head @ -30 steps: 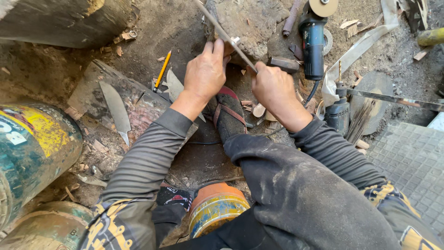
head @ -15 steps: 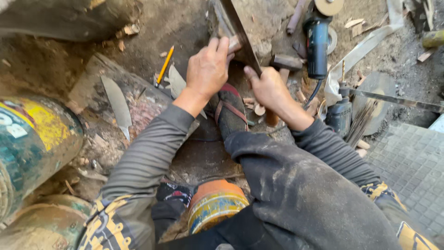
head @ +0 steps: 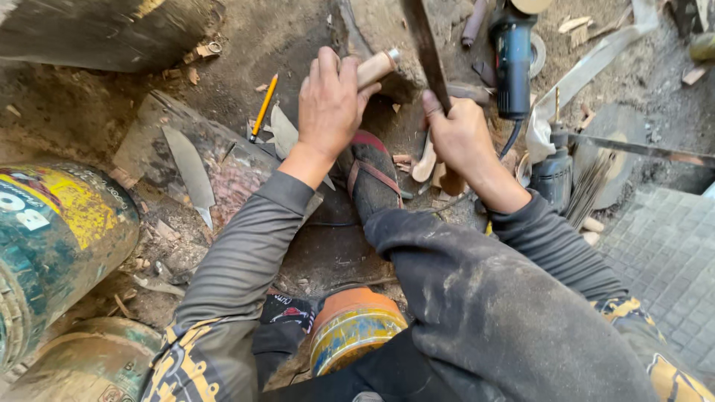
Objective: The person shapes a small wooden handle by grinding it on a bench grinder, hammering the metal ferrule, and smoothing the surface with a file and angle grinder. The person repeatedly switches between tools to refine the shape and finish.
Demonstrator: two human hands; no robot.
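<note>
Blade (head: 426,52) turned upright, between both hands

A yellow pencil (head: 263,106) lies near a loose knife blade (head: 191,173).

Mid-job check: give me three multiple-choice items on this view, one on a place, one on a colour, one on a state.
1. Where does the yellow pencil lie?
A. left of the left hand
B. on the grey tiles
C. on the orange-lidded tin

2. What colour is the angle grinder body?
A. red
B. dark blue
C. white

3. How is the left hand set?
A. open and flat
B. closed on the pale wooden handle
C. resting on the painted drum

Answers: 1 A, the pencil sits on the dirt left of that hand. 2 B, its casing reads dark blue. 3 B, the fingers wrap the handle.
</note>
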